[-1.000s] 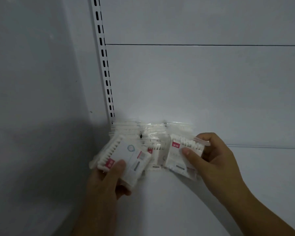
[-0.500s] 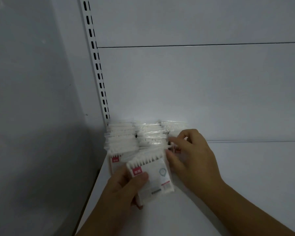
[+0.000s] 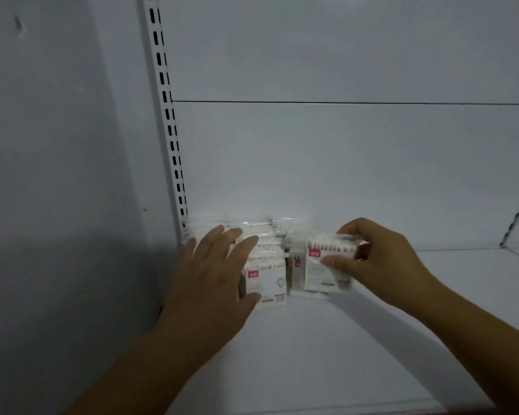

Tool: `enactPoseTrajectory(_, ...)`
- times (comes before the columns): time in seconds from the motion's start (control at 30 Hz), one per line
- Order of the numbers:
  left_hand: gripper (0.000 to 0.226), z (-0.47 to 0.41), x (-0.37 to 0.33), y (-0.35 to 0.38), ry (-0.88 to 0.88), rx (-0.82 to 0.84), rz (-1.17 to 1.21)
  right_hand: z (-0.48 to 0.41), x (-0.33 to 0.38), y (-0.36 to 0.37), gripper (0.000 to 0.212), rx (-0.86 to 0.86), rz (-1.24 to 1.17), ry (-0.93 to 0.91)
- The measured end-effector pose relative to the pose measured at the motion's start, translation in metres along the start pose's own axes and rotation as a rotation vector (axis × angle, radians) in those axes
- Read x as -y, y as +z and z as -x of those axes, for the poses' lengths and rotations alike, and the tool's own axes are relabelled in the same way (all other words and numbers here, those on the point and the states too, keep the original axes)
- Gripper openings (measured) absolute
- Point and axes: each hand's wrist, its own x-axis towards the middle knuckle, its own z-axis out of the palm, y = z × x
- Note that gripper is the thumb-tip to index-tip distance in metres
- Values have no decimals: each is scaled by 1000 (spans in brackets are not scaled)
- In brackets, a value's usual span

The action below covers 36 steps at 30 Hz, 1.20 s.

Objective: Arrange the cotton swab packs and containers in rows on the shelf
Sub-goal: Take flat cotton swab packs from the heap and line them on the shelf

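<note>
Right hand point(image 3: 381, 262) pinches an upright swab pack point(image 3: 324, 275), tips up; left hand point(image 3: 210, 277) lies spread.

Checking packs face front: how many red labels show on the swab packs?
3: on the front pack by the left hand, on the held pack in the right hand, and on its left neighbour. Others may be hidden.

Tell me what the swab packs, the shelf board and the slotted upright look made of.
Swab packs: clear glossy plastic film over a white printed card, judging by the glints and swab tips showing through. Shelf board: probably painted metal, smooth matt white. Slotted upright: likely white-painted steel, with punched slots.
</note>
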Motion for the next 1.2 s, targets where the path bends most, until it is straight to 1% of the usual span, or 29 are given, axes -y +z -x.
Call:
enactPoseTrajectory(0.03,88,-4,2,4,-2,105,-140,2,-4,7,29,7,74,-21)
enactPoseTrajectory(0.07,95,-7,4,9,-3,191,-233,4,-8,15,29,-1,166,-83)
enactPoseTrajectory(0.13,97,-8,7,10,50,279,-285,9,-15,28,34,-30,373,-236)
enactPoseTrajectory(0.17,95,-7,10,12,88,272,-283,11,-18,33,38,-42,461,-277)
enactPoseTrajectory(0.23,93,-6,19,19,134,208,-286,14,-25,42,43,-75,602,-308)
enactPoseTrajectory(0.3,91,-5,28,25,143,165,-262,18,-27,51,48,-73,694,-282)
enactPoseTrajectory(0.37,89,-5,26,27,124,190,-258,17,-26,56,53,-53,724,-221)
enactPoseTrajectory(0.4,90,-6,23,24,98,231,-245,16,-25,57,56,-28,748,-186)
enactPoseTrajectory(0.43,90,-8,21,22,71,271,-270,15,-25,57,59,6,778,-157)
enactPoseTrajectory(0.47,89,-7,22,25,64,272,-326,13,-24,57,61,40,797,-143)
enactPoseTrajectory(0.53,79,-9,22,23,85,257,-338,13,-21,53,69,111,761,-111)
enactPoseTrajectory(0.6,78,-15,12,11,94,264,-310,16,-21,40,83,133,647,-66)
enactPoseTrajectory(0.67,82,-23,-3,1,101,355,-279,18,-28,12,88,109,619,-49)
enactPoseTrajectory(0.7,83,-28,-12,-2,101,418,-220,19,-35,-7,86,111,679,-53)
enactPoseTrajectory(0.8,82,-56,-65,-22,144,639,18,18,-59,-82,72,211,932,-12)
enactPoseTrajectory(0.83,78,-73,-90,-28,170,651,106,19,-65,-110,69,242,983,38)
enactPoseTrajectory(0.87,73,-92,-119,-32,205,610,160,23,-72,-138,68,256,1011,95)
enactPoseTrajectory(0.93,64,-134,-185,-36,249,455,249,34,-80,-193,68,225,1013,193)
enactPoseTrajectory(0.97,61,-153,-221,-36,256,412,298,42,-84,-222,67,196,1003,224)
enactPoseTrajectory(1.0,61,-167,-258,-34,270,411,327,51,-90,-248,67,166,997,244)
enactPoseTrajectory(1.03,63,-178,-293,-28,300,440,324,63,-97,-274,66,141,1002,261)
enactPoseTrajectory(1.1,69,-191,-358,-8,372,507,220,91,-114,-321,66,107,1022,290)
enactPoseTrajectory(1.17,71,-196,-417,12,422,523,123,124,-135,-363,67,94,1044,327)
enactPoseTrajectory(1.2,71,-197,-445,21,438,533,115,141,-146,-383,67,98,1069,351)
